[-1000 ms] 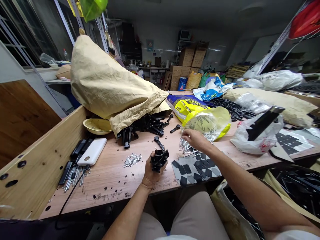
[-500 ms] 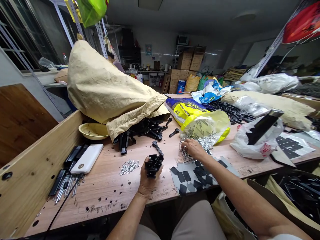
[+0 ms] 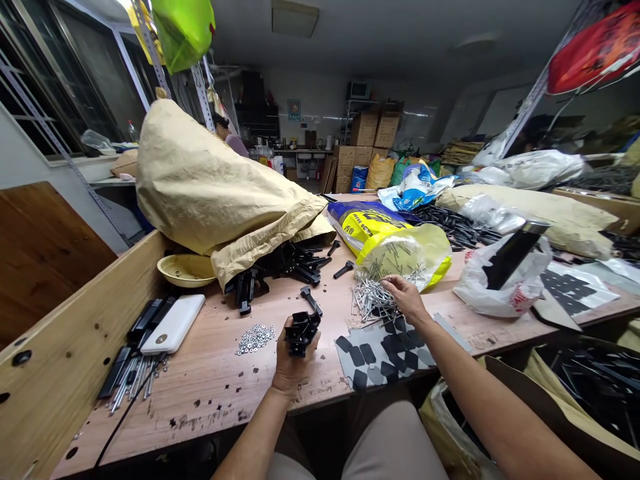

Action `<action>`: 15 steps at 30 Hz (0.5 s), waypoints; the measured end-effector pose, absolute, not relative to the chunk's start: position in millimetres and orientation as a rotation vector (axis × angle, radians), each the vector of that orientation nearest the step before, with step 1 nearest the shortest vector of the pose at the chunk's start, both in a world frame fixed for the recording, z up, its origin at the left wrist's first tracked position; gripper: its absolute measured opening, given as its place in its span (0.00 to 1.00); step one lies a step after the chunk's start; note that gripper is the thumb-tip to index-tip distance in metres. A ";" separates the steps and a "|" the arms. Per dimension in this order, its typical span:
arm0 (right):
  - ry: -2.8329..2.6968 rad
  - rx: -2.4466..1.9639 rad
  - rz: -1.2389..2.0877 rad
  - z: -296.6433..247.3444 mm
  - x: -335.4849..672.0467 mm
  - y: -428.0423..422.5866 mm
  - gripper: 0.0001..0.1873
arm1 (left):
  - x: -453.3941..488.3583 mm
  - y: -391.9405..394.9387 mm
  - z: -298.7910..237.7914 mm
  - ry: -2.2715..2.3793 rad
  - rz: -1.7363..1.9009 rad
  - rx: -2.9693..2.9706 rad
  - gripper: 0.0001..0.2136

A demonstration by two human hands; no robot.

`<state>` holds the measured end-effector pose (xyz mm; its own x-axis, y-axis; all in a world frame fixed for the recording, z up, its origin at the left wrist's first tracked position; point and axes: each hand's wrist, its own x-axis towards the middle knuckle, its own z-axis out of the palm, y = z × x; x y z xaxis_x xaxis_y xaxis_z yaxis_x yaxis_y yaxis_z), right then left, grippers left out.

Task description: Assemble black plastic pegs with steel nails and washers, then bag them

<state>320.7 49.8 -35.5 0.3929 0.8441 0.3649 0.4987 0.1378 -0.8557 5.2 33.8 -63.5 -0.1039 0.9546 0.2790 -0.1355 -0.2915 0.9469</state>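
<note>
My left hand [image 3: 293, 363] is closed around a bunch of black plastic parts [image 3: 301, 329] just above the wooden table [image 3: 220, 393]. My right hand [image 3: 409, 298] rests on the right edge of a pile of silver screws [image 3: 369, 298], fingers curled down into them; what it pinches is hidden. The screws spill from a yellow plastic bag [image 3: 400, 250]. A grey sheet with black pads [image 3: 387, 350] lies right below my right hand. A small heap of silver washers [image 3: 255, 337] sits left of my left hand.
A big tan paper sack [image 3: 210, 187] covers a heap of black parts [image 3: 290, 260] at the back. A yellow bowl [image 3: 186, 269], a white power bank [image 3: 173, 323] and long bolts [image 3: 135, 380] lie at left. A white bag holding a black tube [image 3: 505, 273] stands at right.
My right hand has shifted a little right and drawn back from the bag's mouth to the right edge of the screw pile. The left hand keeps its black parts. The view tilted up slightly.
</note>
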 end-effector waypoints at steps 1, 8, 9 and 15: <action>-1.210 -1.493 0.401 -36.4 322.6 48.7 0.26 | 4.8 33.6 -63.0 1.001 1.542 1.282 0.24; -1.037 -1.427 0.503 -36.6 325.5 37.0 0.29 | 4.1 31.1 -65.0 1.038 1.560 1.445 0.24; -1.028 -1.422 0.514 -36.4 324.8 35.9 0.29 | 4.3 30.8 -65.7 1.046 1.569 1.469 0.23; -1.011 -1.387 0.584 -31.1 317.9 28.2 0.28 | 4.3 30.5 -69.3 1.040 1.602 1.587 0.21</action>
<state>317.9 28.2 -31.1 0.4858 0.8415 0.2362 0.2161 0.1461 -0.9654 4.3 30.5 -69.3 -0.0593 0.8741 0.4820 0.0844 -0.4768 0.8750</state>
